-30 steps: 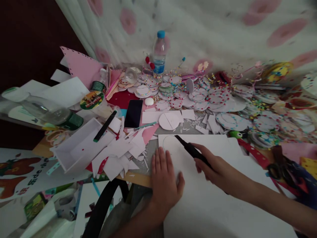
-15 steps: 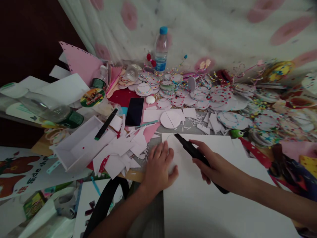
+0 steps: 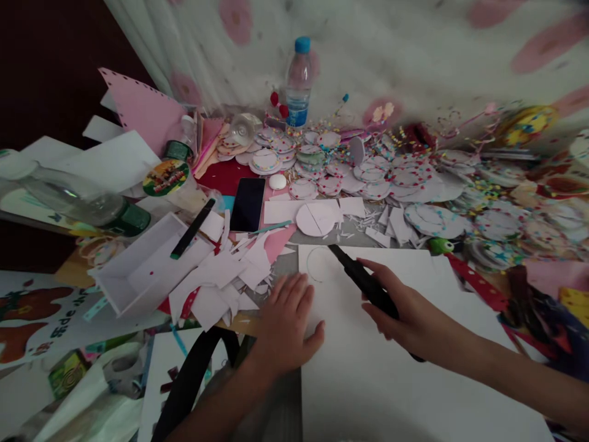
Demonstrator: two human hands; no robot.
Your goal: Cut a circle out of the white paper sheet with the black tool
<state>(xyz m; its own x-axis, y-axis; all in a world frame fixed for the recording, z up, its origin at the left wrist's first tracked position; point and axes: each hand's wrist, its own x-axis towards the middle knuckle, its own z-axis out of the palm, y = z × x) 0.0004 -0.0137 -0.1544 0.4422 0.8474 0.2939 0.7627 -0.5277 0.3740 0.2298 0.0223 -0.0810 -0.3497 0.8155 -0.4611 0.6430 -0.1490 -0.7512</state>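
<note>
A large white foam board (image 3: 391, 380) lies in front of me with a thin circle outline (image 3: 317, 265) drawn near its upper left corner. My right hand (image 3: 393, 307) grips a black utility knife (image 3: 370, 283), its dark blade pointing up and left over the board beside the circle. My left hand (image 3: 289, 325) rests palm down across the board's left edge, fingers stretched and holding nothing, just below the circle. Above the board lies a cut white disc (image 3: 316, 219) with a line across it.
White scraps (image 3: 216, 282) and an open white box (image 3: 142, 264) with a black pen (image 3: 193, 228) lie left. A phone (image 3: 247, 205), a water bottle (image 3: 299, 83) and heaps of decorated discs (image 3: 409, 172) stand behind. Scissors (image 3: 524, 307) lie right.
My left hand has drawn back down and left, uncovering more of the drawn circle. The knife has shifted slightly right, still in my right hand. The view has shifted a little.
</note>
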